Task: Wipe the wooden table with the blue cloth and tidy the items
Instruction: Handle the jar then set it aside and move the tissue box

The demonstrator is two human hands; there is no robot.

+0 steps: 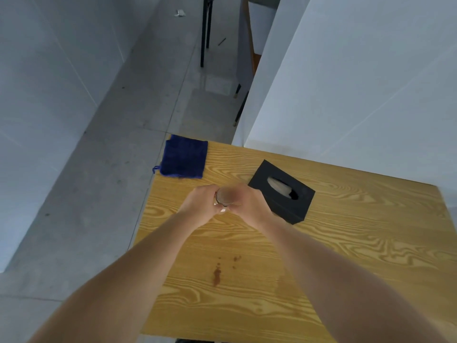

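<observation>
A folded blue cloth (183, 157) lies flat at the far left corner of the wooden table (346, 238). Brown spill stains (217, 276) mark the wood near me. In the middle of the table my left hand (200, 206) and my right hand (249, 206) both wrap around a small glass jar (225, 196) with brownish contents. Something small and white shows under my fingers. A black tissue box (282, 191) stands just right of my right hand, almost touching it.
The table's left edge drops to a grey tiled floor (111, 181). A white wall (358, 82) runs along the table's far right side. Dark chair legs (205, 33) stand farther back on the floor.
</observation>
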